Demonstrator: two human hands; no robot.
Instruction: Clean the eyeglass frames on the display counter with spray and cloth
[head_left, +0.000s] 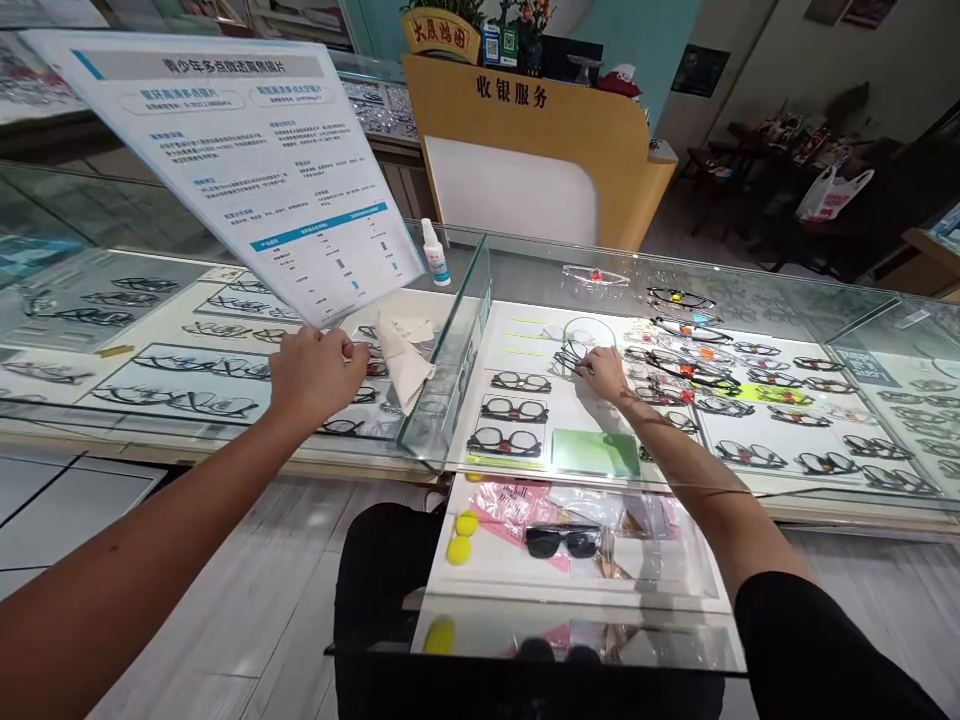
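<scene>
My right hand (602,375) reaches into the glass display case with fingers pinched on a pair of eyeglasses (571,357). Rows of eyeglasses (515,409) lie around it on the white shelf. A flat green sheet (596,454) is just below my right hand. My left hand (319,372) is curled closed over the counter glass, and what it holds, if anything, is hidden. Right by its knuckles is the lower corner of a printed sheet (300,180). To the right of my left hand lies a cream cloth (405,360).
A small white spray bottle (435,252) stands on the counter. An upright glass pane (450,350) divides the case. Below, an open drawer (442,590) holds sunglasses (562,541) and yellow round pieces (460,550). A cashier desk (525,120) stands behind the counter.
</scene>
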